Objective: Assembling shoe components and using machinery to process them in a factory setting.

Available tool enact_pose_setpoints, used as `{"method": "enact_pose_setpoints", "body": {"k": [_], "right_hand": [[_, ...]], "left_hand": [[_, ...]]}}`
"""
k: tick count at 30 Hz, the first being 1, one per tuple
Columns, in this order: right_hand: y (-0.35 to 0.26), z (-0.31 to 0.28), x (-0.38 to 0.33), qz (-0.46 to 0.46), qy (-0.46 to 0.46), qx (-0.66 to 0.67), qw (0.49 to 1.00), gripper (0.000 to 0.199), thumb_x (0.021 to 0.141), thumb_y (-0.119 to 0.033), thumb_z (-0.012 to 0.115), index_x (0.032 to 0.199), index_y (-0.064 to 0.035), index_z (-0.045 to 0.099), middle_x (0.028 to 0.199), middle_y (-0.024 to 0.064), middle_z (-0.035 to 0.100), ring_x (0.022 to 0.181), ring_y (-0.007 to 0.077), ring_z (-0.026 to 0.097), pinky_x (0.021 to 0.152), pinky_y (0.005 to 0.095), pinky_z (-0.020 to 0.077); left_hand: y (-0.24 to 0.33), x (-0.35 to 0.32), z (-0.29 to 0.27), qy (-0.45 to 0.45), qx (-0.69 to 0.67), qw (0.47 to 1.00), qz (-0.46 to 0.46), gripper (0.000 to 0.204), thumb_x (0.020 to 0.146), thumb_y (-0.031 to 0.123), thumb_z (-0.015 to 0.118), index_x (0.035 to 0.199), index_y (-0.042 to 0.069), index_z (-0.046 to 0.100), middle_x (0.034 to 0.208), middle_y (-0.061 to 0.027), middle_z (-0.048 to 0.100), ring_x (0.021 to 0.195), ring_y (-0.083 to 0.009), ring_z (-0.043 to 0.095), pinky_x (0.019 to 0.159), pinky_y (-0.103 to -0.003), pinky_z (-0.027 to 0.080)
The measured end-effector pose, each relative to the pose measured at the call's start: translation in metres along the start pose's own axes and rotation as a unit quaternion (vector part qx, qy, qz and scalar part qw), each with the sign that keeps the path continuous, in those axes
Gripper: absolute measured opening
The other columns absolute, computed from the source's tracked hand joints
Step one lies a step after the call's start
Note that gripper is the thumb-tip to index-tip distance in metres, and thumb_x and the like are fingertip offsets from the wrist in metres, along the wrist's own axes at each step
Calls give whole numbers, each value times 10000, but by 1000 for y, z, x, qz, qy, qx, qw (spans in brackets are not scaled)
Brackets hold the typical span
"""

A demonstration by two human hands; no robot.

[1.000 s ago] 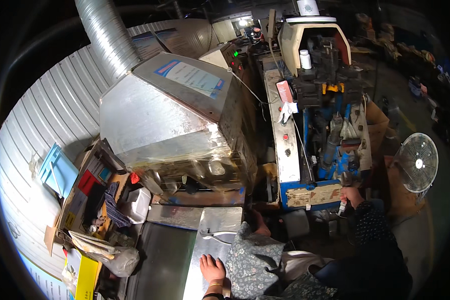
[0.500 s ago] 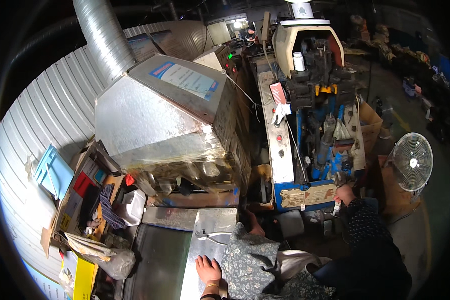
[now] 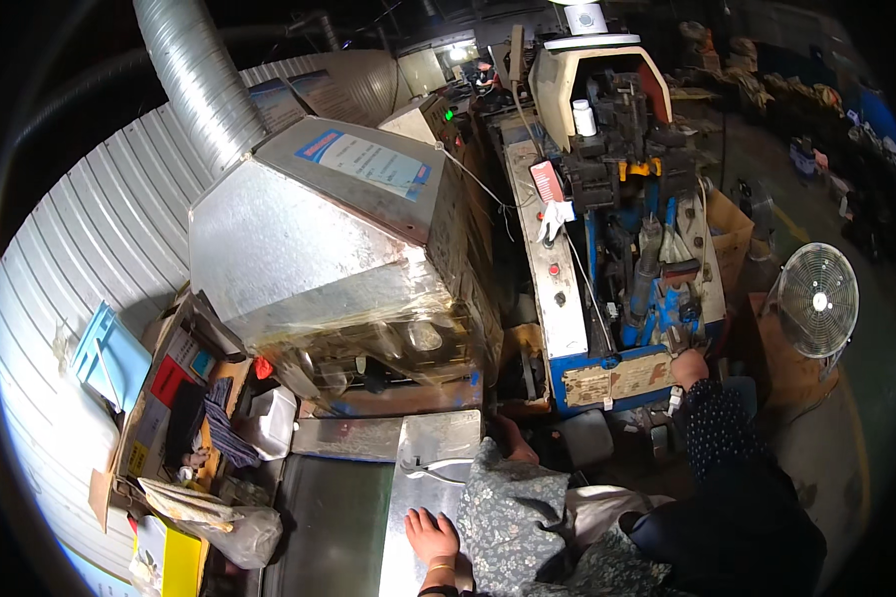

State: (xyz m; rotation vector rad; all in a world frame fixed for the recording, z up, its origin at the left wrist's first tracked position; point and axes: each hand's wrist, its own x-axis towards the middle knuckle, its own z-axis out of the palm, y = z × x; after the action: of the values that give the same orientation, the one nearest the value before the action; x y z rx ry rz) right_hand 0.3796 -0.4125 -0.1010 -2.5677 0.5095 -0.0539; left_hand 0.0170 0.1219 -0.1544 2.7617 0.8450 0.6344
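My left hand (image 3: 431, 537) lies flat on a bright metal plate (image 3: 400, 557), fingers spread and nothing in it. Just beyond its fingertips is a pair of pliers (image 3: 438, 468) with pale handles, resting on the same plate. At the near right corner of the blue-framed machine (image 3: 619, 382), my right hand (image 3: 689, 369) is closed at the machine's edge. Its fingers are mostly hidden, so what they grip cannot be made out. Right below that hand is a small white fitting (image 3: 676, 400).
A sheet-metal hood (image 3: 309, 229) with a duct stands ahead on the left. An open box (image 3: 139, 408) with cloths sits beside a plastic bag (image 3: 244, 537). Floral fabric (image 3: 513, 507) covers my lap. A round fan (image 3: 818, 300) stands at the right.
The view has shifted slightly. My right hand has moved a little farther along the machine's corner, away from the white fitting. My left hand stays flat on the plate.
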Motion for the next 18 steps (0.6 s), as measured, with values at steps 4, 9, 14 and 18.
{"method": "enact_pose_setpoints", "body": {"k": [4,9,14,18], "right_hand": [[0,2,-1,19,5,-17,1000,239,790,-191,661,893,9,743,994,240,702,957,383,679,847,441,545],[-2,1,-4,11,7,-26,1000,227,794,-175,672,897,15,741,1001,248,698,957,379,679,842,443,544],[0,0,0,18,13,-20,1000,231,799,-187,668,884,16,740,978,249,697,942,387,676,825,448,543],[2,4,1,1,-1,-29,1000,226,806,-185,656,873,15,739,952,250,698,934,389,676,816,448,545]], "left_hand": [[-2,0,-4,-23,20,999,12,540,913,333,526,1268,-71,582,1404,-294,486,1336,-461,399,1148,-488,296],[-7,-3,12,7,-6,1000,8,520,892,327,549,1237,-60,602,1384,-301,502,1323,-470,412,1142,-492,306],[-86,14,-24,-51,-102,973,200,286,817,250,676,1024,56,708,1096,-185,686,1070,-390,614,962,-485,458],[-174,21,-92,-53,141,988,19,258,776,263,687,940,64,691,947,-126,685,884,-313,650,885,-475,484]]}}
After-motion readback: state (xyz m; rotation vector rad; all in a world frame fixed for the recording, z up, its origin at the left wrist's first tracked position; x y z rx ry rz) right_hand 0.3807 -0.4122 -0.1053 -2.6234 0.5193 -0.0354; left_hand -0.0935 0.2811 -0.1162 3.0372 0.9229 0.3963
